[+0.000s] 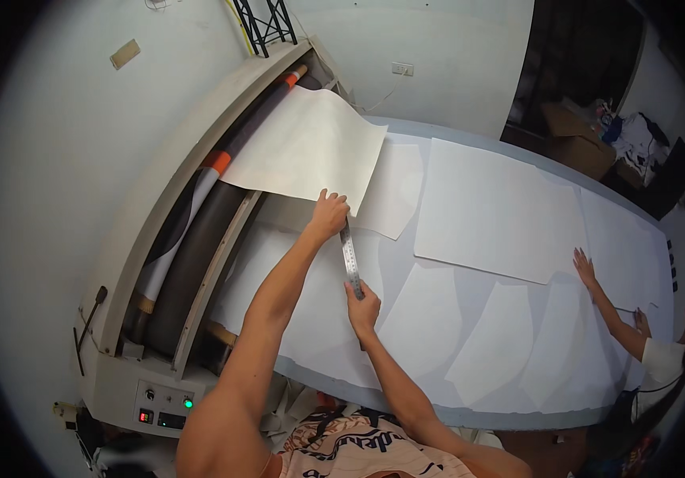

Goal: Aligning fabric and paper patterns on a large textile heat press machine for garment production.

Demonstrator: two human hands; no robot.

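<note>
On the pale grey cutting table (406,402), a slim metal ruler (349,260) is laid flat over smooth white paper. Its far end is pressed down by the left hand (329,213), whose fingers are curled together on top of it, while its near end is pinched by the right hand (363,307), thumb and fingers closed on the steel strip. The ruler lies just beside the lower corner of a cream sheet (306,146), matte and slightly curved, which is draped down from a roller machine (159,263) at the table's left end. Inside that machine's curved, off-white housing, long dark rolls are seen, one with an orange band. A small panel with a lit green button (188,404) is set into the machine's front. Across the tabletop, flat white pattern pieces (494,207) with straight and gently curved edges are spread, some overlapping. At the far right, another person's hand (584,267) is laid open and flat on one of these pieces, fingers spread.
</note>
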